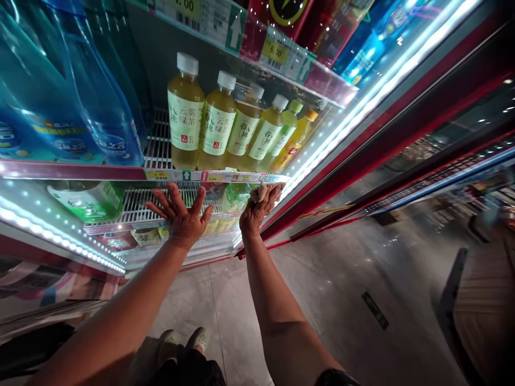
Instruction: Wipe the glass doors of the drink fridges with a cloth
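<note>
My left hand (183,217) is open, fingers spread, just below the price strip (169,175) on the shelf edge; whether it touches the shelf I cannot tell. In my right hand (257,212) is a crumpled brownish cloth (262,193), held at the right end of that same shelf edge. Directly above stands a row of tea bottles with pale green labels, the nearest tea bottle (185,115) having a white cap. At the row's right end are a green-capped bottle (286,128) and an orange-capped bottle (300,142).
Large blue bottles (96,91) fill the shelf's left side. An upper shelf edge (298,64) juts out overhead. A bright light strip (362,102) and red door frame (386,145) run along the right. Below lies grey floor (322,284); a brown object (483,305) stands at far right.
</note>
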{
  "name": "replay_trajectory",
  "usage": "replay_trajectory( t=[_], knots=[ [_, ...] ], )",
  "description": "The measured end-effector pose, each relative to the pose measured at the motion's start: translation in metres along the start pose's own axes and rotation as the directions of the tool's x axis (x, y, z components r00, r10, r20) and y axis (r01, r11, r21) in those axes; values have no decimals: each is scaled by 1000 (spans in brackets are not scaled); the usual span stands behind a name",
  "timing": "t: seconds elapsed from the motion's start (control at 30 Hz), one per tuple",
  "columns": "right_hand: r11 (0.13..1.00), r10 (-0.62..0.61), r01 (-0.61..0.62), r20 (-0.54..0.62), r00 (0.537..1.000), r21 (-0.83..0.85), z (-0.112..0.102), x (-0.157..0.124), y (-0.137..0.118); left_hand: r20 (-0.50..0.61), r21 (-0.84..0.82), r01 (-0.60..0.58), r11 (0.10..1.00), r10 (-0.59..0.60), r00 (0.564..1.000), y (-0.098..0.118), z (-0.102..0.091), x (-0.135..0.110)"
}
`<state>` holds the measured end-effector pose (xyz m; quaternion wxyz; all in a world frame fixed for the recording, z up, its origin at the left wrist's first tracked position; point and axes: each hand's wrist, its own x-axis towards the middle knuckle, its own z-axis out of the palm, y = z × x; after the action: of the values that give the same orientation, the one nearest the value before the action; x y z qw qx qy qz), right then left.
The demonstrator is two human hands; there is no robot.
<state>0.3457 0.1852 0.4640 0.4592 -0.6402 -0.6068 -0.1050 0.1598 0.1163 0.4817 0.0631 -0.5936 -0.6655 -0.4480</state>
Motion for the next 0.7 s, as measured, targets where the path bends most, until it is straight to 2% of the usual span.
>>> replay_trajectory(
  t=[0.1, 0.23, 0.3, 0.43, 0.53, 0.7],
  knots=[
    [1000, 3, -4, -41, 999, -6, -3, 8, -8, 8, -39, -3, 999, 3, 1000, 0, 0, -1],
    [994, 108, -108, -8, 994, -3, 1, -11, -6, 31, -88, -10, 996, 13, 999, -4, 1, -3],
    [989, 146, -146, -24, 989, -4, 1, -12, -7, 35, -94, -33, 995, 37, 999, -8, 2, -5],
    [989, 146, -146, -82, 986, 7, -7, 15, -10, 63, -124, -41, 991, 50, 997, -13, 2, -6],
    [991, 134, -134, -69, 989, -3, -11, 26, 1, 93, -144, -8, 990, 21, 995, -13, 1, -5],
    [973, 233, -232, 43, 972, -14, -5, 0, 33, 134, -159, 18, 987, 3, 991, -13, -5, -3]
  ],
)
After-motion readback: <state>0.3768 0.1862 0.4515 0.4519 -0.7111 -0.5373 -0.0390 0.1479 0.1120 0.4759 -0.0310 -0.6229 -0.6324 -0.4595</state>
